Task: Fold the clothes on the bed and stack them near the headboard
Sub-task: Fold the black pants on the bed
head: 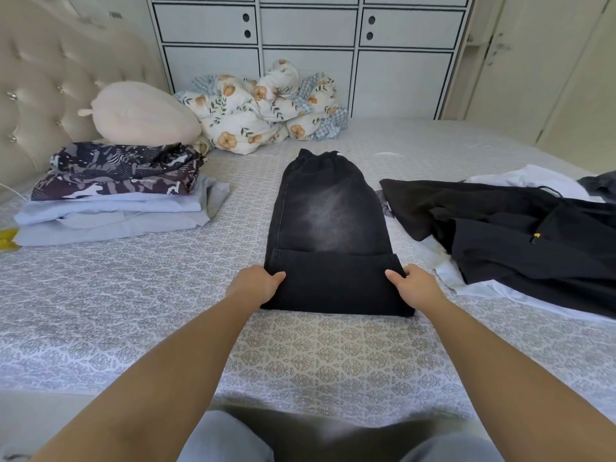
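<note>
1. Beige tufted fabric marks the padded headboard (40,81) at ten o'clock from where I watch, with a pale peach plush pillow (143,115) leaning against it.
2. Just in front of that pillow I see a folded stack (116,195): a dark camouflage-patterned garment lies on top of pale blue folded clothes, resting on the grey patterned bedsheet (133,295).
3. At twelve o'clock, far back, a crumpled white quilt with orange flowers (263,108) sits against the white panelled wardrobe (306,31).
4. My left hand (256,283) grips the left edge of the folded-over part of the black faded denim trousers (330,235), thumb on top and fingers tucked underneath.
5. These trousers lie flat in the middle of the bed at twelve o'clock, their drawstring waist pointing away from me and their near end doubled back over the legs.
6. My right hand (413,283) holds the right edge of the same fold in the same way, thumb on top.
7. At two o'clock a loose black garment with a small yellow tag (516,238) lies spread over crumpled white cloth (533,180), just beside the trousers.
</note>
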